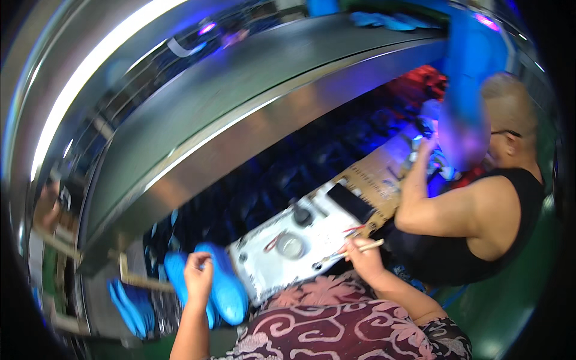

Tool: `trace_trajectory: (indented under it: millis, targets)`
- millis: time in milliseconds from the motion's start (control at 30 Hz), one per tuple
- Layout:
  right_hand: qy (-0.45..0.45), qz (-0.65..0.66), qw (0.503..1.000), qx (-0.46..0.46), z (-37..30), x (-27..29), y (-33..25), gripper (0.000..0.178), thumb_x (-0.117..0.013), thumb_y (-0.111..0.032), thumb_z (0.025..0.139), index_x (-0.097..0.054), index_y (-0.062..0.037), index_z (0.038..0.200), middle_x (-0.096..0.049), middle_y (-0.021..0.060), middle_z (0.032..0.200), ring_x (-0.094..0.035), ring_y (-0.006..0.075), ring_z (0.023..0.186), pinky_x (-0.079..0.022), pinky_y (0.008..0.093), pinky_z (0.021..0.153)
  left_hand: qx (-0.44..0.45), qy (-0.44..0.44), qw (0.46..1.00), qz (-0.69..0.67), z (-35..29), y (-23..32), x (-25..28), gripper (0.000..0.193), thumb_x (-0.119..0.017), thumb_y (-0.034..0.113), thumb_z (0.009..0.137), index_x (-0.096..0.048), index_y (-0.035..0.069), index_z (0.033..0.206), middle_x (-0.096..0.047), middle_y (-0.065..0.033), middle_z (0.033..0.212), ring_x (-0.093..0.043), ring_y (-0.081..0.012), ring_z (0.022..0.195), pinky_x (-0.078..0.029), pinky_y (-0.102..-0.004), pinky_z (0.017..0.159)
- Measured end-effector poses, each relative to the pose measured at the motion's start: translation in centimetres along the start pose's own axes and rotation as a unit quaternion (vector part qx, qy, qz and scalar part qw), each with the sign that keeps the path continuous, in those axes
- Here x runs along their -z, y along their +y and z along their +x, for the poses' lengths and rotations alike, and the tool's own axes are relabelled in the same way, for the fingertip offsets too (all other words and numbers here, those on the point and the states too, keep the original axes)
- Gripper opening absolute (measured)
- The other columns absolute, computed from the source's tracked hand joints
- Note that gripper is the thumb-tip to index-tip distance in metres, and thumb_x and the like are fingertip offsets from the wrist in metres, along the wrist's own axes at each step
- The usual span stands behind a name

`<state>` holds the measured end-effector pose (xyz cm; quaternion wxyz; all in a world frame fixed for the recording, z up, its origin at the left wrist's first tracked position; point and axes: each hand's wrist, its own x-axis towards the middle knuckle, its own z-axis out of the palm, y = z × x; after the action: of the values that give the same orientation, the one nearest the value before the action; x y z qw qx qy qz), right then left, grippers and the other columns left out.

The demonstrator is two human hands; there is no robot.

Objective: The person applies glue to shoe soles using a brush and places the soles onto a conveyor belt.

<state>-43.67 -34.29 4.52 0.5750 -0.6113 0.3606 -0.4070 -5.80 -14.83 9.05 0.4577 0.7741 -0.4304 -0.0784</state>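
Currently, the right hand (365, 258) is closed round a brush (373, 245), its pale handle sticking out past the fingers on the right and its other end slanting down leftward over the white bench (264, 273). The left hand (198, 277) has its fingers curled in toward the thumb, over a pair of blue sole-shaped pieces (231, 294); the view is soft there, so I cannot tell whether it grips or touches either one. Those two pieces lie side by side at the bench's left end, and a row of similar blue pieces (132, 306) lies farther left.

On the bench, a round bowl (290, 247) stands near the middle, with a thin red loop (271, 243) just to its left. A dark pot (302, 216) stands beyond the bowl, and a flat black rectangular object (350, 202) lies toward the far right corner, next to brown cardboard (372, 177). Behind all this, a long green belt (240, 84) runs along a metal side panel (240, 135). To the right, a co-worker (492, 204) in a black sleeveless top bends over some brightly lit items.
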Motion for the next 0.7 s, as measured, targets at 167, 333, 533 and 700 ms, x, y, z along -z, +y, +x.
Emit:
trace_trajectory:
  millis: [167,333,533,700]
  targets:
    - [-0.004,-0.023,1.0,-0.002,0.0,-2.5,-0.2,0.034,-0.05,-0.019,0.096,-0.064,-0.0008,0.071,-0.06,0.0023,0.065,-0.05,0.008,0.057,-0.04,0.0233,0.055,0.111,0.15,0.905,0.381,-8.6,-5.6,9.0,0.053,-0.068,0.014,0.075,-0.05,-0.002,0.123,-0.057,-0.0241,0.113,-0.054,-0.0388,0.106,-0.043,-0.0424,0.093]
    - [0.008,0.026,0.999,-0.035,0.7,-4.1,0.1,0.037,-0.051,-0.024,0.096,-0.062,0.0005,0.072,-0.058,0.0039,0.065,-0.048,0.0093,0.057,-0.039,0.0234,0.056,0.248,0.041,0.924,0.289,-12.0,-13.5,9.7,0.043,-0.063,0.021,0.074,-0.056,0.001,0.112,-0.064,-0.0207,0.093,-0.063,-0.0354,0.084,-0.05,-0.0427,0.076]
    - [0.058,0.057,0.996,-0.03,-1.7,-3.1,-0.9,0.034,-0.053,-0.026,0.096,-0.061,-0.0004,0.075,-0.058,0.005,0.069,-0.048,0.009,0.06,-0.038,0.0218,0.059,0.192,0.033,0.896,0.399,-11.9,-11.7,9.1,0.023,-0.059,0.016,0.077,-0.054,0.001,0.094,-0.066,-0.0202,0.086,-0.063,-0.0379,0.08,-0.05,-0.046,0.072]
    - [0.099,0.052,0.993,-0.024,-3.8,-0.6,-1.4,0.03,-0.052,-0.025,0.096,-0.059,-0.0015,0.078,-0.057,0.004,0.07,-0.045,0.0084,0.059,-0.037,0.0218,0.057,0.283,0.115,0.915,0.263,-13.4,-9.4,9.7,0.029,-0.054,0.018,0.083,-0.047,-0.001,0.103,-0.064,-0.024,0.086,-0.063,-0.0395,0.082,-0.049,-0.0471,0.074]
